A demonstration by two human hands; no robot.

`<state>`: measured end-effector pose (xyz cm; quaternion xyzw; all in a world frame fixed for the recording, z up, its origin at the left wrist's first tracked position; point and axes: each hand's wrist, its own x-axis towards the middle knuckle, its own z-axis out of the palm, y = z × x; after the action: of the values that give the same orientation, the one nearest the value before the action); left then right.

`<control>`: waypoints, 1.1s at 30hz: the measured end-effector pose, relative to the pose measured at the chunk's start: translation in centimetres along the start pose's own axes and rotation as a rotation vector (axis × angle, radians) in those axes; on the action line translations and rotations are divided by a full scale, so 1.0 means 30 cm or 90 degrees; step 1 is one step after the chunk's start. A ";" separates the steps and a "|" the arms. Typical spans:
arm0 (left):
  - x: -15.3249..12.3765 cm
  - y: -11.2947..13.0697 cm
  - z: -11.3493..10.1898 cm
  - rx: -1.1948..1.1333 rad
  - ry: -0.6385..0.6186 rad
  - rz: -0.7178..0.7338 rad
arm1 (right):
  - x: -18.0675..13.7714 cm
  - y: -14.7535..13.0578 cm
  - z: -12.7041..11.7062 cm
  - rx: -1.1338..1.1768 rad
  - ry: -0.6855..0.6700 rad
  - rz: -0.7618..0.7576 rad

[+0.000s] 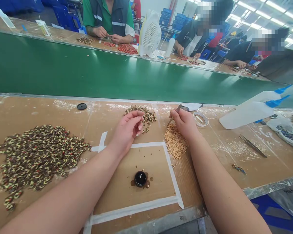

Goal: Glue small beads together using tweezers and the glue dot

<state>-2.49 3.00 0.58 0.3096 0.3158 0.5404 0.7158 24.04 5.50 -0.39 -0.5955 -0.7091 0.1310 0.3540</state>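
Note:
My right hand point(184, 123) is closed round a pair of tweezers point(172, 119), whose tips point down at the upper edge of a pile of small tan beads point(175, 141). My left hand point(129, 128) is closed, thumb and fingertips drawn together; whatever they pinch is too small or hidden to make out. Just behind it lies a small heap of dark-and-cream pieces point(148, 115). Between my forearms, a small round black dish of dark liquid point(140, 178) sits inside a white tape outline point(136, 207), with brown stains around it.
At left spreads a large pile of brown, cream and red pieces point(41, 156). A black lid point(81, 106) lies behind it. On the right are a tape roll point(200, 119), white bottles point(249, 112) and spare tweezers point(252, 145). Beyond the green belt point(88, 71), people work near a fan point(150, 32).

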 end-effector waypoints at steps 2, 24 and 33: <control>-0.001 -0.004 -0.003 0.018 -0.008 0.005 | 0.001 0.000 0.002 0.004 0.004 0.015; -0.016 -0.023 -0.010 0.223 -0.193 -0.152 | -0.067 -0.183 0.066 0.490 0.121 -0.098; -0.023 -0.020 -0.004 0.219 -0.211 -0.171 | -0.075 -0.184 0.077 0.481 0.067 -0.122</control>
<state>-2.40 2.22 0.12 0.4662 0.3196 0.3209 0.7600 18.48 2.52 0.54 -0.3603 -0.6441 0.3190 0.5946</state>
